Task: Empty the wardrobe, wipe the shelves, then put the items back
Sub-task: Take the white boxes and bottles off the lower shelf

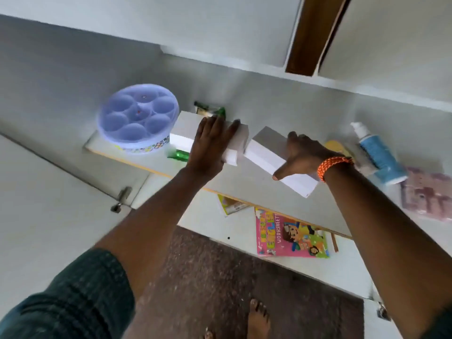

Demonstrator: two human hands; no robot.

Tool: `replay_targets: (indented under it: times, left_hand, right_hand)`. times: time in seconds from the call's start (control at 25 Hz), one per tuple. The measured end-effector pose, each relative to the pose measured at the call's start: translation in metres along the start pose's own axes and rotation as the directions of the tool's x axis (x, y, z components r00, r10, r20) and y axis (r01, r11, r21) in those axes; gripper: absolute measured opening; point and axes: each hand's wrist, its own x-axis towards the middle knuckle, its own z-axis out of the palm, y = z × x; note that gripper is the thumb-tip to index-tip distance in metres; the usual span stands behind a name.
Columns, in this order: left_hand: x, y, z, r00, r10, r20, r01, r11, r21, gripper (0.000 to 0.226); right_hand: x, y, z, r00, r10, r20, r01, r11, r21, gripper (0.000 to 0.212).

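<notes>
At the far left of the frame I see the wardrobe door latch [121, 199], and above it, left of centre, a round lilac compartment box [138, 117] sitting at the left end of the upper shelf [244, 184]. Just right of it, green packets [210, 110] poke out from behind and under a white box.

My left hand [210, 143] lies over that left white box [208, 135], fingers draped across its top and curled over the far edge, so I have it held from above. Right of centre my right hand [303, 155], with an orange braided band [335, 165] on the wrist, grips the right white box [278, 160]: thumb on the near long face, fingers over the top. This box is tilted and juts past the shelf's front edge.

Both boxes look like plain stiff cardboard, probably light, with smooth faces that could slip. I judge the safest hold is across the short width, thumb and fingers on opposite long sides, squeezing gently so the walls don't buckle. What is inside I cannot tell.

Further right a blue and white pump bottle [376, 157] lies on the shelf beside a pinkish packet [425, 196], which is blurred. On the lower shelf, below centre, rests a pink worksheet book [291, 236].
</notes>
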Motion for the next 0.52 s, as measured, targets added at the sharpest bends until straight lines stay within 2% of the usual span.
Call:
replay_targets:
  times: [0.12,0.24,0.4,0.52]
  left_hand:
    - [-0.08,-0.012,-0.032,0.98,-0.2,0.015,0.2,0.98,0.0,0.09]
    - [-0.147,-0.025,-0.046,0.927,-0.372,0.04,0.37,0.928,0.052,0.093]
    - [-0.254,-0.029,-0.054,0.754,-0.656,0.034,0.647,0.751,0.133,0.099]
    - [-0.35,-0.019,-0.073,0.583,-0.81,0.066,0.777,0.58,0.246,0.109]
  right_hand:
    - [-0.041,-0.034,0.012,0.998,-0.046,0.038,0.042,0.995,0.094,0.091]
    - [-0.065,-0.08,0.031,0.988,-0.155,0.021,0.155,0.988,0.028,0.091]
    - [-0.085,-0.163,0.08,0.892,-0.451,0.021,0.451,0.885,-0.118,0.094]
    - [-0.114,-0.223,0.115,0.79,-0.602,0.116,0.613,0.771,-0.176,0.093]
